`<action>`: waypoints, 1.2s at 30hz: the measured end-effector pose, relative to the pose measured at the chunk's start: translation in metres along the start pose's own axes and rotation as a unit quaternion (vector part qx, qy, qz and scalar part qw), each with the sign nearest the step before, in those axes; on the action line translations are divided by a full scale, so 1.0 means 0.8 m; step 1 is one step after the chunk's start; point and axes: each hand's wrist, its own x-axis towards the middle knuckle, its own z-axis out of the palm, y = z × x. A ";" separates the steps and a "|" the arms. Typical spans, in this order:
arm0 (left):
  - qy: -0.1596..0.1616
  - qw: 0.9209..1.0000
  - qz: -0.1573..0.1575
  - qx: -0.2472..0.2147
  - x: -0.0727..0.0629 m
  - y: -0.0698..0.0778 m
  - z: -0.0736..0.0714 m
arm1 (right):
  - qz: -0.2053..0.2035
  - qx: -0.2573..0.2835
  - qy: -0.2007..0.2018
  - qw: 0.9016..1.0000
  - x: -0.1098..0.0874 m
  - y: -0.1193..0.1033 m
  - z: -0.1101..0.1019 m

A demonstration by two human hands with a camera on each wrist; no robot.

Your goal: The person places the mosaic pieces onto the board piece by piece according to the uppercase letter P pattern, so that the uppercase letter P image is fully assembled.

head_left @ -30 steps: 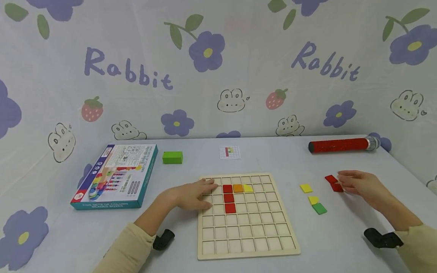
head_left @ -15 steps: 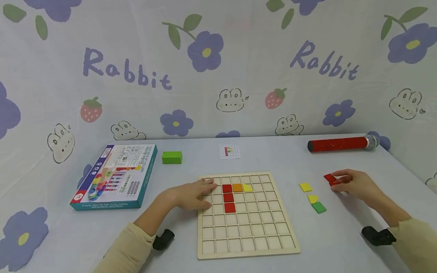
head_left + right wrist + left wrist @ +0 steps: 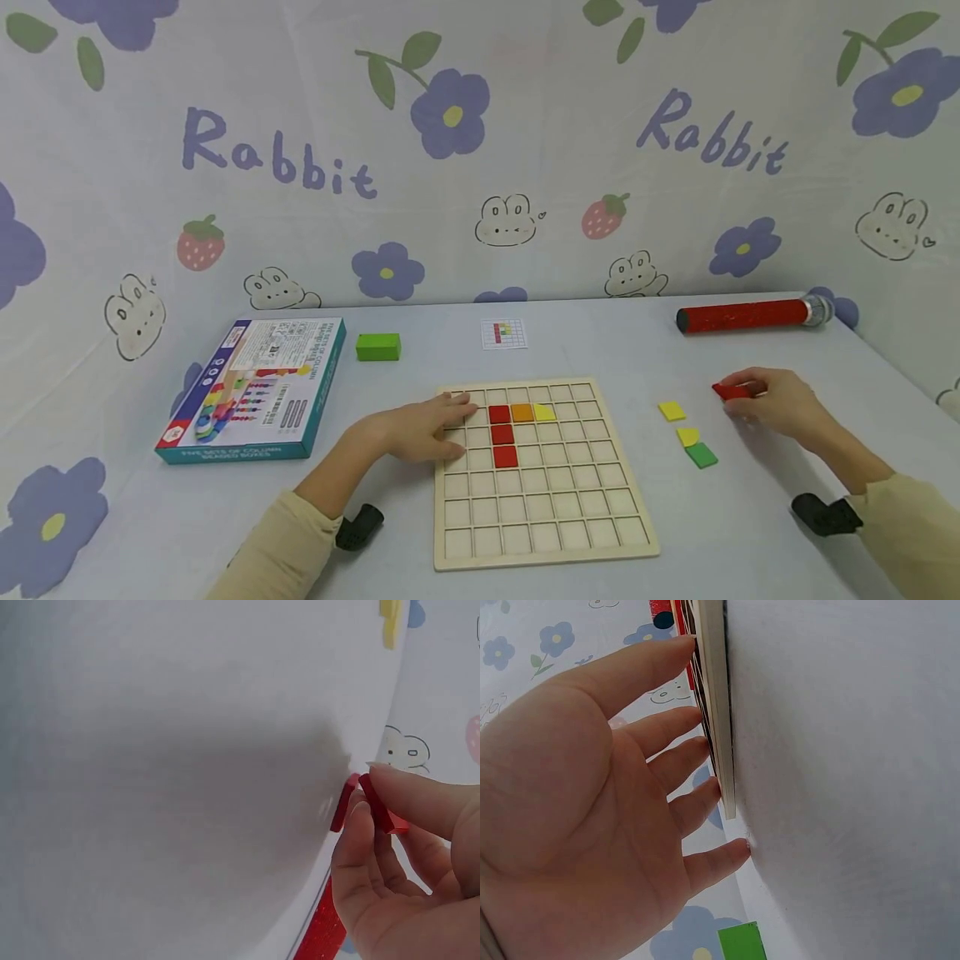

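My left hand (image 3: 426,428) rests on the upper left edge of a wooden grid board (image 3: 551,508), fingers extended. In the left wrist view its fingertips meet the board's edge (image 3: 718,697). Three red squares, an orange square (image 3: 522,413) and a yellow rounded piece (image 3: 544,413) sit in the grid. To the right of the board, my right hand (image 3: 776,402) pinches a red tile (image 3: 381,806) between thumb and fingers. Another red tile (image 3: 345,802) lies on the table close by the fingertips. A yellow square (image 3: 672,411), a smaller yellow piece (image 3: 687,437) and a green tile (image 3: 702,455) lie between board and right hand.
A small printed pattern card (image 3: 504,334) lies behind the board. Left of it are a green block (image 3: 378,347) and a flat toy box (image 3: 251,387). A red tube with a clear end (image 3: 750,317) lies at the back right.
My right hand has moved slightly left and closed its thumb and fingers on one of the two red tiles, lifting it off the table. The left hand stays on the board.
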 end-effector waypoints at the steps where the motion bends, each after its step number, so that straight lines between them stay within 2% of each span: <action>1: -0.001 1.000 0.000 0.000 0.000 0.000 0.000 | 0.001 0.000 0.004 1.000 -0.001 -0.002 0.001; 9: -0.003 1.000 -0.010 -0.001 0.001 -0.001 -0.002 | -0.025 0.039 0.008 0.999 -0.006 -0.025 0.014; 14: -0.004 1.000 -0.013 -0.004 0.000 -0.001 -0.002 | -0.012 0.084 -0.036 0.996 -0.008 -0.042 0.026; 18: -0.003 1.000 -0.009 0.000 0.001 -0.002 0.000 | -0.009 0.149 -0.091 0.985 -0.012 -0.057 0.037; 21: -0.003 1.000 -0.008 0.003 0.001 -0.002 0.000 | -0.011 0.173 -0.121 0.977 -0.018 -0.070 0.045; 25: -0.003 1.000 -0.009 0.007 0.001 -0.002 -0.001 | -0.006 0.206 -0.147 0.967 -0.026 -0.090 0.059; 28: -0.002 1.000 -0.010 0.007 0.001 -0.002 -0.001 | -0.006 0.244 -0.168 0.955 -0.031 -0.103 0.070; 33: 0.000 1.000 -0.008 0.006 0.002 -0.003 0.000 | -0.023 0.286 -0.207 0.935 -0.039 -0.123 0.084; 36: 0.000 1.000 -0.007 0.003 0.003 -0.004 0.001 | -0.034 0.292 -0.223 0.929 -0.043 -0.135 0.091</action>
